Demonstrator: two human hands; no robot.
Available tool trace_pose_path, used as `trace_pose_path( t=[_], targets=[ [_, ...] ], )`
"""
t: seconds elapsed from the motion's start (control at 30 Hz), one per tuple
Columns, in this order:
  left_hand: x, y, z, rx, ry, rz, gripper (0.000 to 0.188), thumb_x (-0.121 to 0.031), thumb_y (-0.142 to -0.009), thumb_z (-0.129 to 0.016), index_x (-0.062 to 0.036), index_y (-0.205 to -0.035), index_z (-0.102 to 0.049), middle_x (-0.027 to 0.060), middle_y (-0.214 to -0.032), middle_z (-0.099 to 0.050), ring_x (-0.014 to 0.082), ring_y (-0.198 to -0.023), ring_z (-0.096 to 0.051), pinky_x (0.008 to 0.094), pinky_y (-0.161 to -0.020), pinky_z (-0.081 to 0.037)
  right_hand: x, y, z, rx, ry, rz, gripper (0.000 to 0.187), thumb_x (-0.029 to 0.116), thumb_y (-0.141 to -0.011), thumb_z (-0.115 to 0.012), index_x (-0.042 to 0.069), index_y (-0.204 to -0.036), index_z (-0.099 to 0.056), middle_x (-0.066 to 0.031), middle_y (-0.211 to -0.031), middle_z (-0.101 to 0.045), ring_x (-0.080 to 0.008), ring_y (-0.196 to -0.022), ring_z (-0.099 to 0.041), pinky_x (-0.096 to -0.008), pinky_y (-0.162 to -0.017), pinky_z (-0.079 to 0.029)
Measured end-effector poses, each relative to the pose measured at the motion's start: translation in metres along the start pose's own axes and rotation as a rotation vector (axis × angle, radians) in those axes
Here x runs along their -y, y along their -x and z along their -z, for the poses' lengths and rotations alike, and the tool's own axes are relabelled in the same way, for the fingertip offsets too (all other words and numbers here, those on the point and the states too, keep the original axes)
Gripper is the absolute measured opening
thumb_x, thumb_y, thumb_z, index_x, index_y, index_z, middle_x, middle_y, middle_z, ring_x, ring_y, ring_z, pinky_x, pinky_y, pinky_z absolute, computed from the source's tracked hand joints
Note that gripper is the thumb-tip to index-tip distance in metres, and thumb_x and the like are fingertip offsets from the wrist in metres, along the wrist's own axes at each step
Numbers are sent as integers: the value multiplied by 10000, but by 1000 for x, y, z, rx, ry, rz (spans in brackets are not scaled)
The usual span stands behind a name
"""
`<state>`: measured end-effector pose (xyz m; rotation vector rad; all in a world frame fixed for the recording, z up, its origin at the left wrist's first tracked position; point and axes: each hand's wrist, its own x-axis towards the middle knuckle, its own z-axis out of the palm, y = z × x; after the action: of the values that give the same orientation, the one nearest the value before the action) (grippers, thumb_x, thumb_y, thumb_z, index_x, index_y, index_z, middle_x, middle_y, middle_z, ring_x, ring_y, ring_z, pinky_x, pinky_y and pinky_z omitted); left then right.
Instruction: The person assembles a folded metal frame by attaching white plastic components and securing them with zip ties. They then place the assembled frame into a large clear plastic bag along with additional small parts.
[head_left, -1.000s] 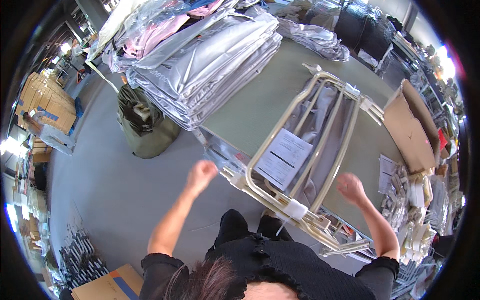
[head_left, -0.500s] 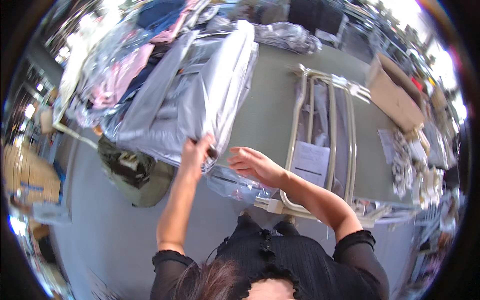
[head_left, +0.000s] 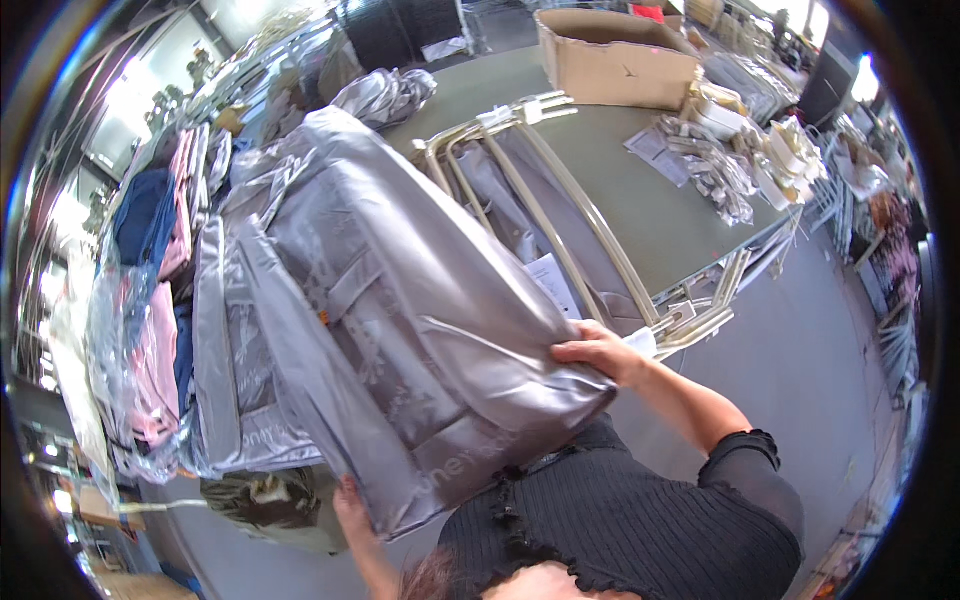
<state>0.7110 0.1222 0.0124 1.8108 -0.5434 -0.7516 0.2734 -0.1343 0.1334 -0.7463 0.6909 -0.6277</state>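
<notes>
A large silvery-grey fabric cover (head_left: 400,290) with pockets and printing hangs between my hands, its near end raised off the table in front of my body. My right hand (head_left: 600,352) is closed on its near right corner, thumb on top. At the near left edge, my left hand (head_left: 355,515) grips the same cover, with part of its fingers hidden by the cloth. More grey covers (head_left: 225,370) lie stacked under and left of it. Beyond my right hand lie cream metal tube frames (head_left: 590,220) with grey cloth and a white paper sheet (head_left: 552,283).
On the green-grey table (head_left: 640,165) stand an open cardboard box (head_left: 620,75) and heaps of white parts (head_left: 715,175). Pink and blue garments in clear plastic (head_left: 155,330) are piled at the left. A dark green bag (head_left: 270,505) sits below the table edge.
My hands have drawn a grey cover up from the stack toward my body and spread apart. My right hand, empty before, now holds its corner. The view has turned right.
</notes>
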Motion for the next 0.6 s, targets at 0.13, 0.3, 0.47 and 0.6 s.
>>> trace_pose_path(
  t=[0.13,0.3,0.47,0.6],
  targets=[
    [-65,8,-141,-35,-135,-104,513,-470,-876,-603,42,-858,-581,40,-783,-568,119,-713,-461,281,-647,-415,23,48,74,-139,-13,62,362,111,-854,-641,-8,-1184,-550,-62,-1050,-629,-124,-902,-611,-275,-813,-515],
    [-64,-5,-262,74,-75,-185,464,-456,-866,-628,-23,-713,-562,-29,-658,-499,79,-600,-395,253,-536,-353,55,79,145,-333,99,116,379,99,-859,-623,-12,-1205,-518,-55,-1009,-626,-121,-822,-621,-267,-738,-530],
    [-54,14,-312,56,-224,-118,417,-405,-895,-601,-19,-736,-576,-12,-688,-547,97,-589,-454,277,-541,-394,80,87,187,-328,408,216,325,172,-825,-653,1,-1100,-625,32,-890,-603,-55,-821,-521,-219,-737,-439],
    [-218,31,-326,215,-399,11,559,-503,-916,-493,29,-1001,-643,58,-854,-640,148,-740,-594,299,-658,-483,185,65,179,-416,754,365,487,500,-819,-628,22,-905,-655,-25,-786,-586,-115,-697,-517,-288,-636,-425]
  ],
)
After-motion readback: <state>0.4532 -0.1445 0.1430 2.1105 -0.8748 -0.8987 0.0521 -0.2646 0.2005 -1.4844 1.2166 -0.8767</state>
